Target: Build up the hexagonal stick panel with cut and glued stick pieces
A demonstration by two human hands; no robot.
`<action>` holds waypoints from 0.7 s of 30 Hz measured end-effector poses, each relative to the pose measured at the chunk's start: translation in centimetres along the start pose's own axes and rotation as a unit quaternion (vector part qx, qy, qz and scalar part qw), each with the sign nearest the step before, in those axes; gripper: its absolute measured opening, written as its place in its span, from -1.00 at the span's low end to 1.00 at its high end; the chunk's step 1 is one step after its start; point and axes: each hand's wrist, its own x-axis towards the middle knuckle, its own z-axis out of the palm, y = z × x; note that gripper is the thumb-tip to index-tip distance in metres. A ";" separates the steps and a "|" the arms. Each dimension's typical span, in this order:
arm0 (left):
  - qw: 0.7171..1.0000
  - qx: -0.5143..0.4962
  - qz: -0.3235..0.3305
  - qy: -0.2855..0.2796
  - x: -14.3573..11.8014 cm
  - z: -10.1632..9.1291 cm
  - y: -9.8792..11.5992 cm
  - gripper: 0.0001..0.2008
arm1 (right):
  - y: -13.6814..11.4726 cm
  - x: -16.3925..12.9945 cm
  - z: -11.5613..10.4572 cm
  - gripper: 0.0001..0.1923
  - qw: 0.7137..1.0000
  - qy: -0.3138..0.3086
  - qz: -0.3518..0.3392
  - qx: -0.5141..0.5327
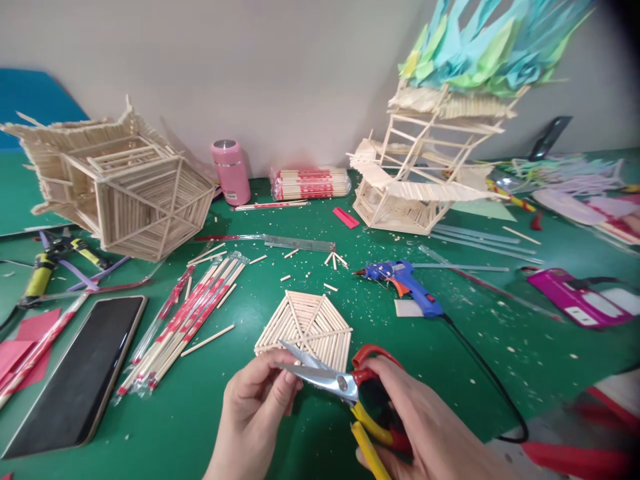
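My right hand grips a pair of scissors by its red and yellow handles, the blades parted and pointing left. Close to the blade tips, my left hand is closed in a pinch on a wooden stick; only its pale end shows between the blades, the rest hidden by the fingers. Just beyond both hands, a hexagonal panel of wooden sticks lies flat on the green table, its near edge partly covered by my left hand and the scissors.
A blue glue gun lies right of the panel, its cord trailing nearer. Packs of sticks and a phone are on the left. Stick-built models stand behind, along with a pink flask. Stick scraps litter the middle.
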 end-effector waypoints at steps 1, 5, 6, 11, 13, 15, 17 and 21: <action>1.000 0.009 -0.002 0.002 0.0 0.0 0.0 -0.89 | -0.1 0.0 -0.1 -0.52 1.000 -0.001 0.001 0.005; 0.999 0.034 0.002 0.005 -0.1 0.0 0.1 -0.88 | -0.6 0.2 -0.3 -0.66 1.000 -0.018 0.017 0.017; 0.999 0.041 0.007 0.011 -0.1 0.1 0.2 -0.88 | -0.7 0.2 -0.2 -0.70 0.999 -0.023 0.021 0.015; 0.996 0.072 0.034 0.026 -0.3 0.6 0.7 -0.86 | -1.0 0.3 0.0 -0.84 0.998 -0.046 0.036 -0.002; 0.995 0.080 0.051 0.041 -0.4 0.7 1.0 -0.87 | -1.1 0.2 0.0 -0.85 0.998 -0.055 0.039 -0.008; 0.992 0.092 0.069 0.051 -0.5 0.9 1.1 -0.91 | -1.0 -0.1 0.2 -0.86 0.997 -0.070 0.040 -0.015; 0.989 0.109 0.087 0.050 -0.5 0.9 1.2 -0.94 | -0.8 -0.5 0.5 -0.86 0.996 -0.078 0.037 -0.026; 0.983 0.128 0.115 0.060 -0.6 0.9 1.3 -0.94 | 0.2 -1.5 1.7 -0.83 0.998 -0.052 0.015 -0.039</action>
